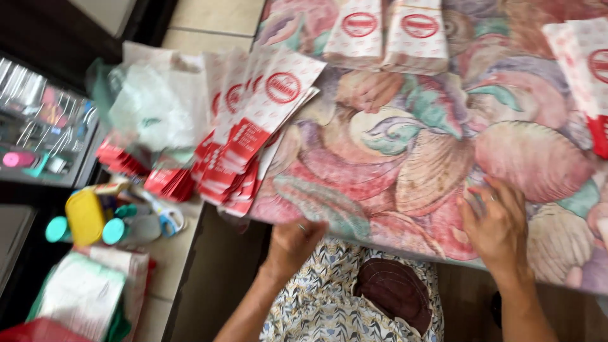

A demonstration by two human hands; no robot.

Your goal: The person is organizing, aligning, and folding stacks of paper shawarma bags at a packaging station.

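Gripping the near edge of the shell-patterned tablecloth [405,164], pastel pink and teal, the left hand [292,244] curls shut on it; the right hand [497,225] rests flat, fingers spread, on top.

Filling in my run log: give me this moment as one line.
left hand: grips near edge of shell-patterned tablecloth | right hand: flat on cloth | fanned red-and-white paper bags: left of hands, untouched

Pale floor tiles [212,16] run beside a dark cabinet [38,38] and a low tiled ledge [171,253].
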